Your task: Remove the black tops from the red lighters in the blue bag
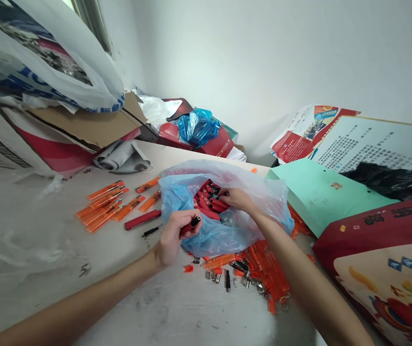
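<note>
My left hand (172, 236) is closed round a dark red pen barrel (190, 224) with a black tip, just in front of an open blue plastic bag (227, 230). My right hand (235, 198) reaches into the bag's mouth, fingers curled on the red pen barrels (209, 202) heaped inside. A single red barrel (143, 219) and a thin black refill (151, 231) lie on the table left of the bag.
Orange clear pen tubes (106, 206) lie in a row at left. More orange tubes, metal clips and small parts (252, 274) are scattered in front of the bag. Cardboard boxes (47, 129) stand at left. A green sheet (314, 192) and a red bag (382, 259) lie at right.
</note>
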Demonstrator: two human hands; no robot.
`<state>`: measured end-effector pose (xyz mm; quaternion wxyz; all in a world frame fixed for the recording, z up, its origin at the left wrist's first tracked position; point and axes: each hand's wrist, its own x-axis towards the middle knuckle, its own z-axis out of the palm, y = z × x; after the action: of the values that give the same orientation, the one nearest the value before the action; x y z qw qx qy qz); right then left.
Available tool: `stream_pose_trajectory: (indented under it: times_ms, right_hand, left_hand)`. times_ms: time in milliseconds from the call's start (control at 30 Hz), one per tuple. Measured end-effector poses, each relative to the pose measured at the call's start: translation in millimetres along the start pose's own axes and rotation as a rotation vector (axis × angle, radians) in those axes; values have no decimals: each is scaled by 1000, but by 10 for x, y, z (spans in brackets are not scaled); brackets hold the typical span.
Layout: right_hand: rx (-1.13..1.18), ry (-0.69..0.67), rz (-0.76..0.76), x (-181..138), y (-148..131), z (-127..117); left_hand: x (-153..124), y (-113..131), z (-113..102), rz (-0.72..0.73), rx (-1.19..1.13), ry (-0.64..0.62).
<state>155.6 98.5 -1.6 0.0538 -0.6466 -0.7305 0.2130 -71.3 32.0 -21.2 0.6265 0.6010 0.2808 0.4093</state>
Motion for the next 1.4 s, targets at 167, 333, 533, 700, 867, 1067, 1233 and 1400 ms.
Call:
stream_pose_trajectory:
  times_ms: [167,333,533,700,867,1067,1233,1400]
  right_hand:
    - [-30,-31,18,14,-13,-26]
    - [-57,-69,22,30,9,-79]
    - [-25,-18,-39,52,63,-94]
    - [87,106,-106,-88,70,-44]
    - [234,198,-212,-497,-24,-33]
    - [671,111,-363,-895,-225,45]
    - [835,-65,-451,-930,-389,69]
    - [1008,-144,-450,-856,-401,75]
  left_hand:
    - [13,-65,17,19,39,-7]
    - [20,-64,24,35,63,-1]
    - [39,-80,17,32,69,-8]
    - [64,-104,11,17,37,-8]
    - [87,-101,35,10,-2,-1]
    - [2,-31,73,45,35,88]
    - [-62,94,78,135,167,197]
    - [-6,163,25,76,-10,151]
